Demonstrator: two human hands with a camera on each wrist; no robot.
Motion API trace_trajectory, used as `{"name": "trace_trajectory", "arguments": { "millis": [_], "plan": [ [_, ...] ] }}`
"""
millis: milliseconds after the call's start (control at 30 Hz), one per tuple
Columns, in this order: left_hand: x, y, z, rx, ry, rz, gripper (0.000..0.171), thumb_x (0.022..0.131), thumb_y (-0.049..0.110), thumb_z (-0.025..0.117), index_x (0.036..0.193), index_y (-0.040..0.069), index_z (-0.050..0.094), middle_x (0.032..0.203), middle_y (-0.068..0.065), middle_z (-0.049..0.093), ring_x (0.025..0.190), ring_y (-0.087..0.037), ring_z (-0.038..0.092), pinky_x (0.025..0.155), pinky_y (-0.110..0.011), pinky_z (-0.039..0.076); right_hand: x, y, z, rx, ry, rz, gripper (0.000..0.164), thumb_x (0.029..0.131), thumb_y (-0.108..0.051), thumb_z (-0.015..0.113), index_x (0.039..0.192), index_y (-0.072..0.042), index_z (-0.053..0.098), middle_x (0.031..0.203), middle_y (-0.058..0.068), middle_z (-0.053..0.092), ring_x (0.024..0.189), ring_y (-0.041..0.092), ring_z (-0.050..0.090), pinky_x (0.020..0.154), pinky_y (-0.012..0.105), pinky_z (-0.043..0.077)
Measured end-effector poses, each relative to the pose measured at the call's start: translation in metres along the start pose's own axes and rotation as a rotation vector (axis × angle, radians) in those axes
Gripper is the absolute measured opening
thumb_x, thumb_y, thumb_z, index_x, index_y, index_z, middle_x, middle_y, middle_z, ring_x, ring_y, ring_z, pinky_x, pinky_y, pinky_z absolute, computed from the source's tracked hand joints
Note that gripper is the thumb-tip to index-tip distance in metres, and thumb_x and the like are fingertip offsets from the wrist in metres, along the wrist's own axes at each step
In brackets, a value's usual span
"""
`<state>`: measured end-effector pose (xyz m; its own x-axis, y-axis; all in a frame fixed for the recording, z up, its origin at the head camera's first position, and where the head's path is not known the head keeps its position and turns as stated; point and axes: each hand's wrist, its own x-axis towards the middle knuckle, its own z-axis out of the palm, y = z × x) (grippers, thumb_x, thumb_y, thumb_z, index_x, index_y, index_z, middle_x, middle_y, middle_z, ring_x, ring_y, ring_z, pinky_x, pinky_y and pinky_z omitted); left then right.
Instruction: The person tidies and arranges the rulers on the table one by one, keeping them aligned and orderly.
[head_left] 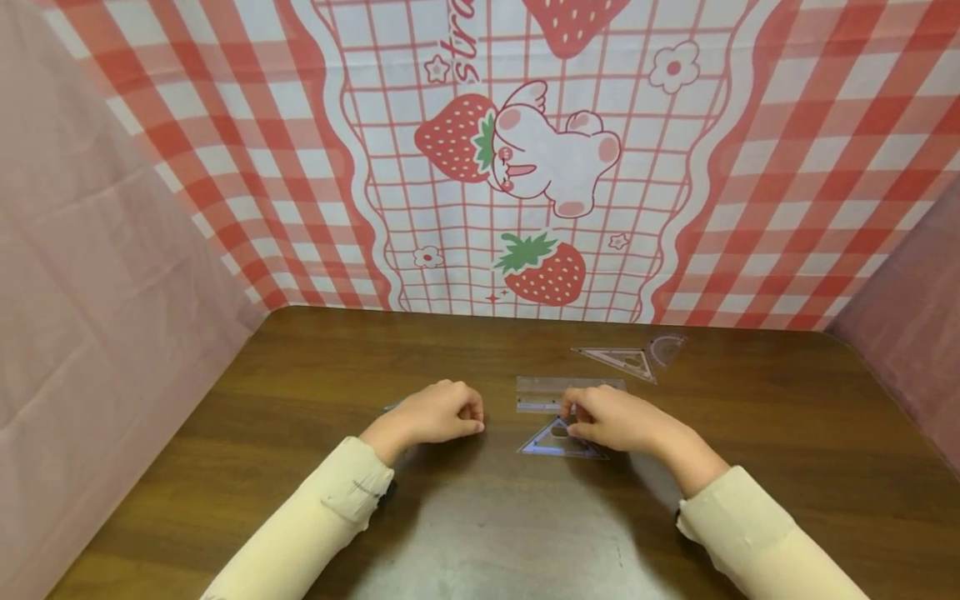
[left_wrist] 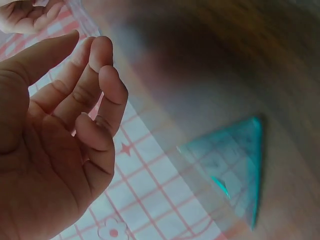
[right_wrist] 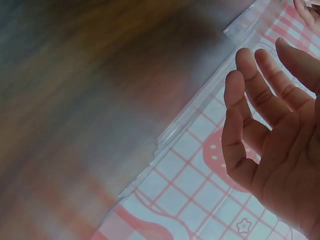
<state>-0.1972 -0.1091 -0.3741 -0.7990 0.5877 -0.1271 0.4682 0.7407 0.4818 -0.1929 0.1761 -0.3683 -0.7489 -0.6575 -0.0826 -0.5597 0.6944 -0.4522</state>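
Note:
My left hand (head_left: 438,412) hangs over the table with its fingers loosely bent and nothing in them. Beside it, in the left wrist view, lies a teal see-through set square (left_wrist: 232,162); in the head view that hand hides most of it. My right hand (head_left: 618,417) is over the right part of a bluish clear set square (head_left: 551,449), overlapping it in the head view. Its fingers are relaxed, and the right wrist view shows an empty palm. Just behind that set square lies a clear ruler (head_left: 534,404), partly covered by the right fingers.
Farther back on the right, a long clear set square (head_left: 611,358) lies against a small clear protractor (head_left: 663,350). The brown wooden table (head_left: 247,458) ends at a strawberry-patterned cloth (head_left: 450,217) hanging behind it. Pink cloth (head_left: 97,292) hangs at both sides.

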Motion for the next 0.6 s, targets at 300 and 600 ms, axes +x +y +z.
{"name": "trace_trajectory", "arguments": {
  "millis": [300,600],
  "plan": [
    [-0.009,-0.008,-0.011,0.037,0.030,-0.010,0.008,0.094,0.017,0.069,0.086,0.015,0.071,0.073,0.006,0.064,0.065,-0.008,0.055,0.063,-0.027,0.047,0.010,-0.012,0.003,-0.011,0.037,-0.001,0.010,0.094,-0.015,0.066,0.103,-0.010,0.065,0.077,-0.006,0.059,0.065,0.003,0.050,0.060,0.024,0.042],
    [-0.022,-0.019,-0.022,0.046,0.047,-0.042,0.007,0.094,0.018,0.068,0.089,0.014,0.071,0.073,0.005,0.063,0.064,-0.007,0.054,0.060,-0.025,0.046,0.024,-0.024,0.008,0.039,0.050,-0.048,0.011,0.095,-0.012,0.065,0.105,-0.007,0.065,0.080,-0.003,0.060,0.065,0.006,0.049,0.060,0.024,0.042]
  ]
}}
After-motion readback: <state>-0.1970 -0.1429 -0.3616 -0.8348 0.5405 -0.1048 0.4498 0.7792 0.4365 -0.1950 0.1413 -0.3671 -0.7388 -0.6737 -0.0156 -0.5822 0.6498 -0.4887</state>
